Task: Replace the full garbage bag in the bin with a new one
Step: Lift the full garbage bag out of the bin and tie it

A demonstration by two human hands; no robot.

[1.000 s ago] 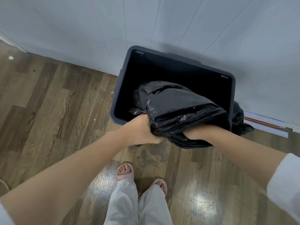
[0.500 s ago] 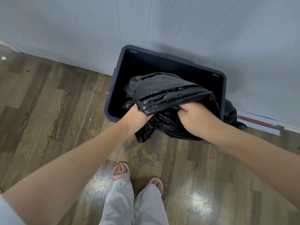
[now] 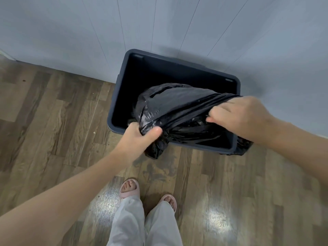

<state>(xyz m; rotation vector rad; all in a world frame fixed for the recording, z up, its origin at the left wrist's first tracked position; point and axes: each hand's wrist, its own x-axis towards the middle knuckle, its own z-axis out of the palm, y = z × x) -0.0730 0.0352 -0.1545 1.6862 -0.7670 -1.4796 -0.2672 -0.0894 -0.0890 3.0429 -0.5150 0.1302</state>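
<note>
Both hands grip the black bag [image 3: 179,105] over the bin [image 3: 122,89]: left hand [image 3: 140,137] at the near rim, right hand [image 3: 243,114] at the right rim. The wall [image 3: 159,23] stands just behind.

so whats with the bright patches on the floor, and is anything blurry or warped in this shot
Head view: two glare spots on the glossy wood floor, near the feet, look like overhead lights reflected. Wall panel lines fan outward, wide-angle distortion. The right hand looks slightly motion-blurred; the left hand, black garbage bag and bin rim are sharper. The bin interior is too dark to read.
</note>
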